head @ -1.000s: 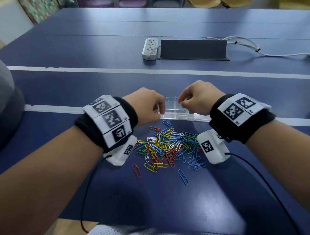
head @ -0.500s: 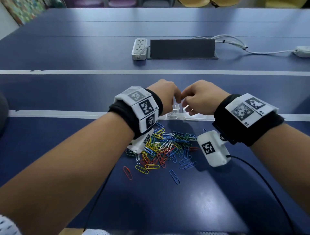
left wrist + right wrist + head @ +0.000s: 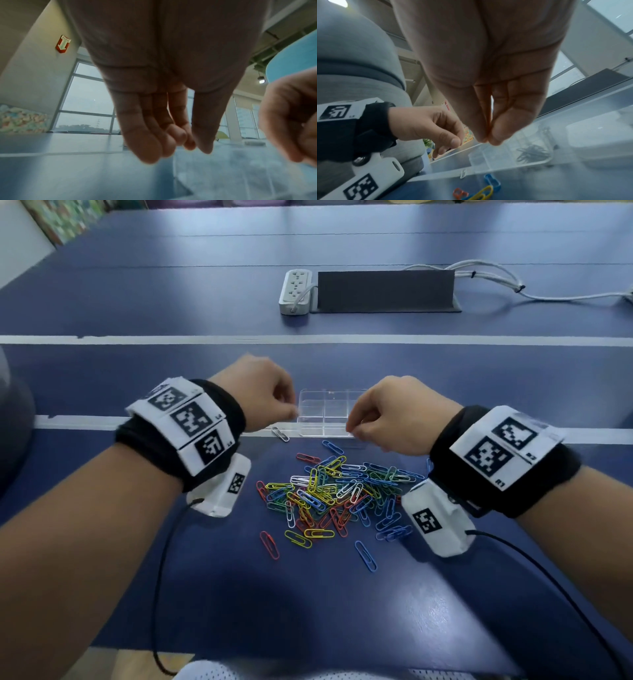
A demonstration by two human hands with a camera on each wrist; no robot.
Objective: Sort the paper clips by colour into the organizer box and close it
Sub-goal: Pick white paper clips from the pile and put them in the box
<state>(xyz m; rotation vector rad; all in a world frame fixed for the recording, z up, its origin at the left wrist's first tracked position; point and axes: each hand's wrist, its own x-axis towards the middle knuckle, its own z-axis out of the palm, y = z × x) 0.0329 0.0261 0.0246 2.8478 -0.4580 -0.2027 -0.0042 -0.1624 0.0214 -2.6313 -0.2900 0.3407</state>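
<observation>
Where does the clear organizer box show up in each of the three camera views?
Head: organizer box at centre, between the left hand and right hand, beyond the paper clips.
Left wrist: blurred, clear, lower right.
Right wrist: lower right, under the fingertips.
Shared landmark: the blue table.

The clear plastic organizer box (image 3: pixel 327 414) is flanked closely by the left hand (image 3: pixel 255 392) and the right hand (image 3: pixel 394 414), so the only gap for reaching in lies over its middle compartments between the two fists. Just nearer the person than the box, a loose heap of coloured paper clips (image 3: pixel 337 491) blocks that side, with a lone grey clip (image 3: pixel 280 434) at the box's left corner. Beyond the box the blue table (image 3: pixel 171 296) is bare up to the white power strip (image 3: pixel 295 290) and the dark flat panel (image 3: pixel 385 290).
</observation>
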